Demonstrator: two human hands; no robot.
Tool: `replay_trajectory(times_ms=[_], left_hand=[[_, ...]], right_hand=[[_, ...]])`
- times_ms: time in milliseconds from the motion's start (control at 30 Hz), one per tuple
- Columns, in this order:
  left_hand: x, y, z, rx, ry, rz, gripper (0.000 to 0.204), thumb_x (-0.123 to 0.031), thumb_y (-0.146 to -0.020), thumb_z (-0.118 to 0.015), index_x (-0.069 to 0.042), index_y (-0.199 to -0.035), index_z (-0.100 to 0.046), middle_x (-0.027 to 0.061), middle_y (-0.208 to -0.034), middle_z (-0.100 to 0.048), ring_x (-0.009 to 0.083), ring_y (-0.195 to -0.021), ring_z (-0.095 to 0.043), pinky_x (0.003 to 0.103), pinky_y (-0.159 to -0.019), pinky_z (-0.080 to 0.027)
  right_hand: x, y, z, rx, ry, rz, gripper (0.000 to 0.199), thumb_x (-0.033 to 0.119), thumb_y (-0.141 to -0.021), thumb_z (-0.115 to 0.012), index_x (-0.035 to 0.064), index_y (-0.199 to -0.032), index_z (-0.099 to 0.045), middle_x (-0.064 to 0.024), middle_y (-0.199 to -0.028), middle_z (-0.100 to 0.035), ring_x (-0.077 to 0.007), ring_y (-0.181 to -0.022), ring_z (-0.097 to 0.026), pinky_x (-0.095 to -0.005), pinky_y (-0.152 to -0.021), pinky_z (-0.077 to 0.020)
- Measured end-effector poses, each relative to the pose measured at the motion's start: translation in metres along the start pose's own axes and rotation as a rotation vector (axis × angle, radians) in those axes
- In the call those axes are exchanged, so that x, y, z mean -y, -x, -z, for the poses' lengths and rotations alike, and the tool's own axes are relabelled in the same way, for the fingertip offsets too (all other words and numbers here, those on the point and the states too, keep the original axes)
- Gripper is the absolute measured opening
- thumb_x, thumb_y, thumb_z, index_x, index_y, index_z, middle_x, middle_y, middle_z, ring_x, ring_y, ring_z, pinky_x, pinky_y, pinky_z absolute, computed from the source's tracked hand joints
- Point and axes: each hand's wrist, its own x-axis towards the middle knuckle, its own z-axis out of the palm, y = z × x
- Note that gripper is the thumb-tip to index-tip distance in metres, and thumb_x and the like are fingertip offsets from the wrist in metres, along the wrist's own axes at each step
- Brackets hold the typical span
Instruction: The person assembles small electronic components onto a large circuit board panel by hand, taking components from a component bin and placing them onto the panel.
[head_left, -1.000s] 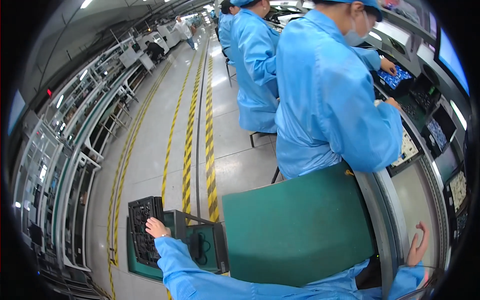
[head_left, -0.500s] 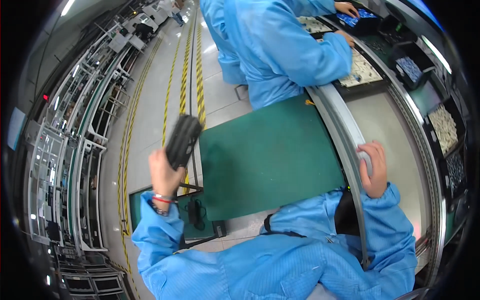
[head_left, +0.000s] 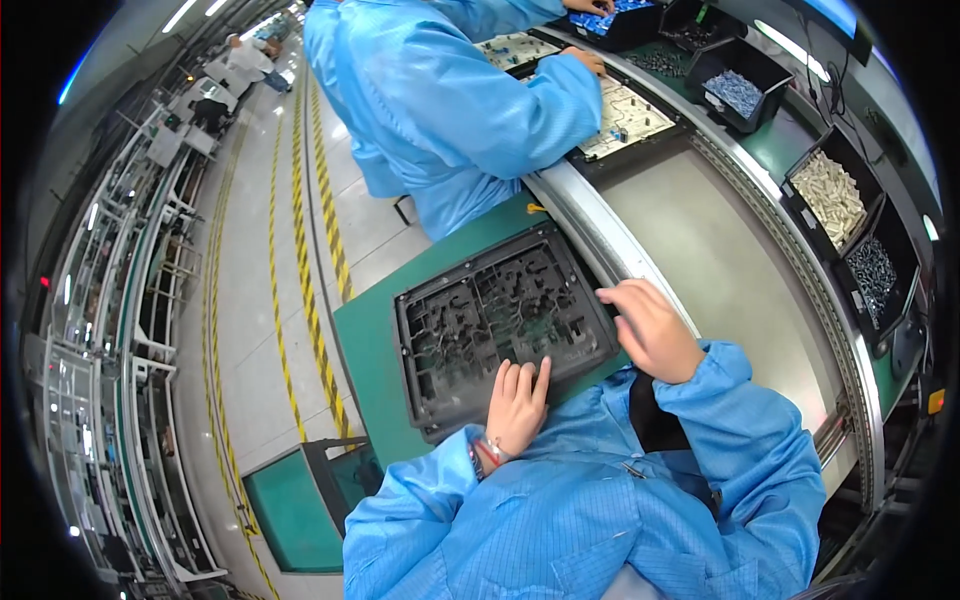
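A black plastic tray (head_left: 425,396) with a raised rim and many cut-out shapes lies flat on the green tabletop (head_left: 368,325) in front of me. Over its near edge rests my left hand (head_left: 518,405), fingers stretched out and slightly spread. I cannot tell whether it presses on the rim. My right hand (head_left: 655,335) is at the tray's right edge, thumb and fingers apart, gripping nothing visible. Its fingertips are at or very near the rim. Green shows through some of the tray's openings.
A metal rail (head_left: 610,245) and conveyor belt (head_left: 720,240) run along my right. Beyond stand black bins with pale parts (head_left: 828,195), dark parts (head_left: 873,275) and blue-grey parts (head_left: 733,92). A co-worker in blue (head_left: 450,100) works ahead beside a populated board (head_left: 625,120).
The black tray, held up edge-on at the left by my left hand, now lies on the green tabletop. My left hand has let go and moved right; my right hand has left the rail.
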Motion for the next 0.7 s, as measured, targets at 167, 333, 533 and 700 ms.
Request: replay_trajectory(times_ms=[167, 333, 533, 700], left_hand=[[0.059, -0.010, 0.026, -0.011, 0.019, 0.422, 0.057, -0.008, -0.065, -0.060, 0.000, -0.119, -0.046, 0.0197, -0.110, -0.045, 0.0354, -0.100, -0.043, 0.046, -0.090, -0.035], [0.160, 0.046, -0.012, 0.225, -0.165, 0.899, 0.043, -0.021, -0.078, -0.063, 0.002, -0.113, -0.054, 0.0167, -0.101, -0.057, 0.0364, -0.100, -0.048, 0.045, -0.087, -0.039], [0.190, 0.062, -0.031, 0.064, 0.028, 0.895, 0.037, -0.021, -0.076, -0.065, 0.002, -0.105, -0.058, 0.0183, -0.098, -0.060, 0.0360, -0.096, -0.052, 0.043, -0.082, -0.042], [0.231, 0.100, -0.040, 0.048, 0.328, 0.921, 0.037, -0.020, -0.071, -0.072, 0.003, -0.096, -0.057, 0.0153, -0.079, -0.062, 0.0297, -0.075, -0.060, 0.037, -0.069, -0.047]], right_hand=[[-0.025, -0.007, -0.061, 0.149, 0.002, -0.217, 0.039, 0.001, -0.079, -0.049, -0.0059, -0.118, -0.045, -0.0207, -0.104, -0.055, -0.0354, -0.105, -0.050, -0.0391, -0.090, -0.0409], [-0.068, -0.011, -0.130, 0.512, 0.759, -0.633, 0.034, 0.011, -0.083, -0.048, -0.0088, -0.111, -0.046, -0.0170, -0.088, -0.062, -0.0267, -0.078, -0.064, -0.0367, -0.063, -0.0535], [-0.080, -0.024, -0.127, 0.473, 0.590, -0.747, 0.017, 0.011, -0.084, -0.049, -0.0033, -0.094, -0.047, -0.0158, -0.083, -0.064, -0.0264, -0.078, -0.066, -0.0362, -0.060, -0.0535], [-0.037, -0.025, -0.100, 0.351, 0.592, -0.569, 0.035, 0.008, -0.070, -0.062, -0.0073, -0.097, -0.046, -0.0160, -0.080, -0.062, -0.0293, -0.075, -0.065, -0.0383, -0.062, -0.0525]])
